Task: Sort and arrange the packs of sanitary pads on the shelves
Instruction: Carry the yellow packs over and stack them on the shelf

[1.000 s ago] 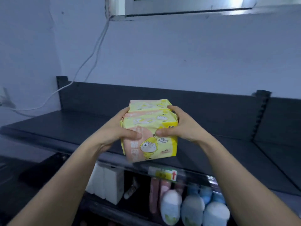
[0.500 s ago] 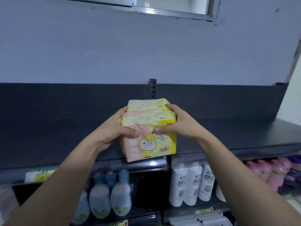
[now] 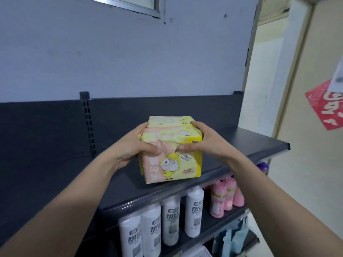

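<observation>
Packs: two packs of sanitary pads (image 3: 170, 138) held together as one block, a front pack (image 3: 172, 164) facing the camera and a rear pack (image 3: 167, 120) pressed against its back
Print on the packs: yellow and peach-pink wrap; a yellow cartoon figure with big round eyes on the front; "加量" in dark print at the upper right corner; large white Chinese characters run down the pink band, half hidden by the thumb; the small print beside the figure is too fine to read
Where the packs are: over the right part of the top shelf (image 3: 241, 145), near its front edge, lower edge at the shelf surface; whether they rest on it or hang just above cannot be told
Left hand (image 3: 133, 147): grips the left side of the block, thumb across the front face, fingers curled round the back
Right hand (image 3: 202, 143): grips the right side the same way, thumb on the front face almost meeting the other thumb, fingers over the top rear corner
Top shelf: dark grey metal with a dark back panel and a slotted upright (image 3: 89, 123) to the left of the packs
Shelf below: a row of white bottles (image 3: 170, 223) with bold dark Chinese lettering, too blurred to read surely; right of them pink bottles (image 3: 222, 199); a purple item (image 3: 262, 166) just under the shelf's right end
Lower right: pale blue packs (image 3: 235, 238), blurred
Wall (image 3: 111, 52): pale blue-grey, with a window frame (image 3: 130, 7) at the top
Far right: a tilted red poster (image 3: 328, 106) with white characters that cannot be read
</observation>
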A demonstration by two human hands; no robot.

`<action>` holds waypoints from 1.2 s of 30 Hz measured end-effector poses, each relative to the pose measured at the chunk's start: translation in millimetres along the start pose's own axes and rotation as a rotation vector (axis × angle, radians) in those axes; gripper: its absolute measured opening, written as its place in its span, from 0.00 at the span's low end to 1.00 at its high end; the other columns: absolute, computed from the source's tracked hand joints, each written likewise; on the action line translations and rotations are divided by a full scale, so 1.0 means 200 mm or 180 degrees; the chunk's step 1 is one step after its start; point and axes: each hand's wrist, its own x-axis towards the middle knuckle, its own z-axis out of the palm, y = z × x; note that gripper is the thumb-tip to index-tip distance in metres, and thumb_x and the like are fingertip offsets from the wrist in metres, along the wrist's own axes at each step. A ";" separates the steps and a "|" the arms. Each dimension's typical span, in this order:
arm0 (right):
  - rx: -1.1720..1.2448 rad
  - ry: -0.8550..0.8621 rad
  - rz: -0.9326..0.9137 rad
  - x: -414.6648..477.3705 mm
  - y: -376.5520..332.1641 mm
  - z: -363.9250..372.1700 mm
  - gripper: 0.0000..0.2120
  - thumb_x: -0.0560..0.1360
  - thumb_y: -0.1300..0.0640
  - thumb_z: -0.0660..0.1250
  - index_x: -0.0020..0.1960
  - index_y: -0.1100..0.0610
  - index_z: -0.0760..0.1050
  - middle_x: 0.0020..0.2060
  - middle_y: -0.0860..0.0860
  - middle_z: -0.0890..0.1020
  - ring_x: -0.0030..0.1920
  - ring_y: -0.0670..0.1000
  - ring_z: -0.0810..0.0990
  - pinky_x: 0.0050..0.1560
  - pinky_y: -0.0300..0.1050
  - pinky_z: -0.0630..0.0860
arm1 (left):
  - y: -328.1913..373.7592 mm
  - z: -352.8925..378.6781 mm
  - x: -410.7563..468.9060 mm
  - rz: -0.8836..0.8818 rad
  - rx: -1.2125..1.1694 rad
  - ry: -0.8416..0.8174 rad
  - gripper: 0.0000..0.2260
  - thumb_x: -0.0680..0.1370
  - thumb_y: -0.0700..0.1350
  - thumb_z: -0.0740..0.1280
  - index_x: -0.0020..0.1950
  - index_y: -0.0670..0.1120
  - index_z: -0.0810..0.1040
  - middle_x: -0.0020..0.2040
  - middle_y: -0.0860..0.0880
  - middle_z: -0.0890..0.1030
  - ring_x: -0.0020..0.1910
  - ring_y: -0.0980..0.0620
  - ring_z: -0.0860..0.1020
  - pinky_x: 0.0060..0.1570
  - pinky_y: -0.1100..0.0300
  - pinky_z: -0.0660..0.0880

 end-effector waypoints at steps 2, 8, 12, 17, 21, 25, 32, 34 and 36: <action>-0.0012 0.0056 0.0079 0.06 0.08 -0.12 0.58 0.54 0.47 0.84 0.77 0.52 0.58 0.61 0.45 0.78 0.58 0.44 0.79 0.65 0.47 0.73 | -0.01 0.08 0.15 -0.0012 -0.0027 -0.0129 0.40 0.52 0.40 0.79 0.62 0.56 0.75 0.57 0.49 0.83 0.58 0.47 0.80 0.62 0.48 0.75; 0.0029 0.0181 0.0277 0.25 0.29 -0.48 0.59 0.53 0.47 0.83 0.77 0.53 0.57 0.60 0.45 0.78 0.57 0.44 0.80 0.63 0.45 0.74 | -0.03 0.30 0.63 -0.0104 -0.0093 -0.0343 0.41 0.52 0.40 0.79 0.63 0.57 0.74 0.56 0.49 0.83 0.58 0.46 0.81 0.63 0.44 0.74; 0.0009 0.0262 0.0383 0.32 0.44 -0.70 0.62 0.51 0.44 0.84 0.77 0.53 0.57 0.61 0.45 0.78 0.57 0.45 0.79 0.63 0.46 0.74 | -0.04 0.47 0.90 -0.0164 -0.0064 -0.0471 0.42 0.55 0.38 0.79 0.67 0.54 0.71 0.56 0.48 0.83 0.57 0.46 0.81 0.62 0.44 0.75; 0.0083 0.0265 0.0465 0.40 0.64 -0.97 0.58 0.54 0.47 0.82 0.77 0.54 0.58 0.58 0.43 0.77 0.53 0.41 0.79 0.50 0.36 0.75 | -0.07 0.73 1.14 -0.0200 -0.0148 -0.0579 0.37 0.59 0.35 0.76 0.65 0.53 0.73 0.55 0.49 0.84 0.53 0.49 0.83 0.50 0.55 0.78; 0.0085 0.0176 0.0520 0.48 0.83 -1.20 0.58 0.54 0.47 0.84 0.77 0.53 0.58 0.60 0.46 0.78 0.55 0.45 0.80 0.59 0.44 0.76 | -0.10 0.94 1.32 -0.0184 -0.0237 -0.0475 0.30 0.58 0.33 0.75 0.56 0.55 0.76 0.51 0.51 0.85 0.50 0.51 0.83 0.47 0.58 0.78; 0.0003 0.0028 0.0534 0.56 0.99 -1.45 0.60 0.51 0.44 0.84 0.77 0.52 0.58 0.62 0.46 0.77 0.57 0.46 0.79 0.63 0.47 0.74 | -0.15 1.17 1.49 -0.0187 -0.0330 -0.0355 0.33 0.59 0.33 0.75 0.61 0.52 0.75 0.54 0.48 0.84 0.52 0.50 0.83 0.46 0.59 0.78; 0.0055 -0.0391 0.0612 0.70 1.27 -1.77 0.62 0.51 0.46 0.84 0.77 0.52 0.56 0.62 0.47 0.78 0.58 0.47 0.80 0.65 0.50 0.74 | -0.26 1.47 1.73 -0.0334 -0.0318 -0.0103 0.36 0.59 0.34 0.76 0.64 0.52 0.73 0.55 0.48 0.84 0.52 0.50 0.83 0.47 0.59 0.79; 0.0120 -0.0469 0.0622 0.75 1.34 -1.83 0.63 0.50 0.47 0.85 0.78 0.52 0.56 0.61 0.47 0.79 0.57 0.47 0.81 0.64 0.49 0.75 | -0.28 1.52 1.80 -0.0343 -0.0183 -0.0024 0.37 0.59 0.34 0.77 0.65 0.52 0.72 0.55 0.49 0.84 0.54 0.49 0.83 0.52 0.56 0.78; 0.0156 -0.0495 0.0594 0.82 1.40 -1.88 0.62 0.51 0.48 0.85 0.78 0.52 0.56 0.60 0.46 0.79 0.57 0.46 0.81 0.63 0.49 0.76 | -0.28 1.55 1.88 -0.0329 -0.0097 0.0059 0.36 0.60 0.34 0.77 0.64 0.54 0.72 0.54 0.50 0.84 0.53 0.51 0.83 0.51 0.58 0.78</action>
